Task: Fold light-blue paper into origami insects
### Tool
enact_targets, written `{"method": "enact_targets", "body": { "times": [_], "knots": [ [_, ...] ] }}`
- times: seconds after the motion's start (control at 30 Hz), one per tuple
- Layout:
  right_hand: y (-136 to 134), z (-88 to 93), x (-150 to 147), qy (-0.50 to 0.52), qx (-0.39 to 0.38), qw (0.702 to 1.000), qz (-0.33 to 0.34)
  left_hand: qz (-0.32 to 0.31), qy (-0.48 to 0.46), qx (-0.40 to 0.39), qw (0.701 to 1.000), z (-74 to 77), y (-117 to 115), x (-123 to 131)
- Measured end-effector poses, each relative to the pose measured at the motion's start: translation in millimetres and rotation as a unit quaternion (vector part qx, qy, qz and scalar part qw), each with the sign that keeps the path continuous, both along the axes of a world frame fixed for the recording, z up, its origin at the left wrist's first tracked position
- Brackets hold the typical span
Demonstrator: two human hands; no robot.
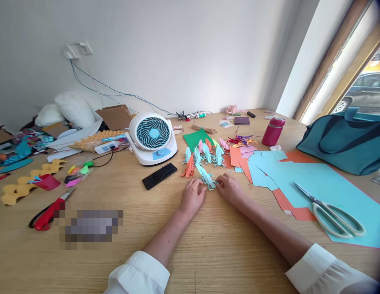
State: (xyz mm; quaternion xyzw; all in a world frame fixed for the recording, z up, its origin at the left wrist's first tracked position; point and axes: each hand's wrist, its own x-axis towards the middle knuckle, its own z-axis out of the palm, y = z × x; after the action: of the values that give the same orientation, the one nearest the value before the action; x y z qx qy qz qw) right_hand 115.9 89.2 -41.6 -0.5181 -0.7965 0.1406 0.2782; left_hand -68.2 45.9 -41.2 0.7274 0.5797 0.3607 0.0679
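A light blue folded paper figure (205, 175) with thin, leg-like strips lies on the table between my hands. My left hand (192, 195) is closed at its lower left side, with thumb and fingertips at the paper edge. On the other side, my right hand (231, 189) pinches a thin strip at the figure's right end. Just beyond stand several similar figures, among them an orange one (188, 167) and a light blue one (219, 155). Behind them lies a green paper sheet (194, 140).
Light blue paper sheets (312, 175) spread on the right, with large scissors (334, 216) on top. A teal bag (346, 143) and a pink bottle (273, 132) stand behind. To the left are a white fan (153, 139), a black phone-like slab (159, 176) and red-handled scissors (50, 212).
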Motion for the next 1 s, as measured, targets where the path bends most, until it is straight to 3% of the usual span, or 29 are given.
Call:
{"method": "enact_targets", "body": {
  "times": [0.13,0.27,0.67,1.0],
  "knots": [
    [-13.3,0.4,-2.0,0.0,-0.02,1.0,-0.02,-0.026,0.004,-0.005,1.0,-1.1,-2.3,4.6],
    [-10.2,3.0,-9.8,-0.005,-0.032,0.999,-0.041,-0.036,0.011,-0.011,0.999,-2.0,1.8,4.0],
    [12.4,4.3,-42.5,-0.016,-0.037,0.998,-0.046,0.018,0.039,-0.01,0.999,-0.5,27.4,-3.3],
    [22.0,6.2,-48.8,-0.027,-0.03,0.998,-0.053,0.048,0.061,-0.012,0.997,-0.2,42.6,-8.2]
  ]
}}
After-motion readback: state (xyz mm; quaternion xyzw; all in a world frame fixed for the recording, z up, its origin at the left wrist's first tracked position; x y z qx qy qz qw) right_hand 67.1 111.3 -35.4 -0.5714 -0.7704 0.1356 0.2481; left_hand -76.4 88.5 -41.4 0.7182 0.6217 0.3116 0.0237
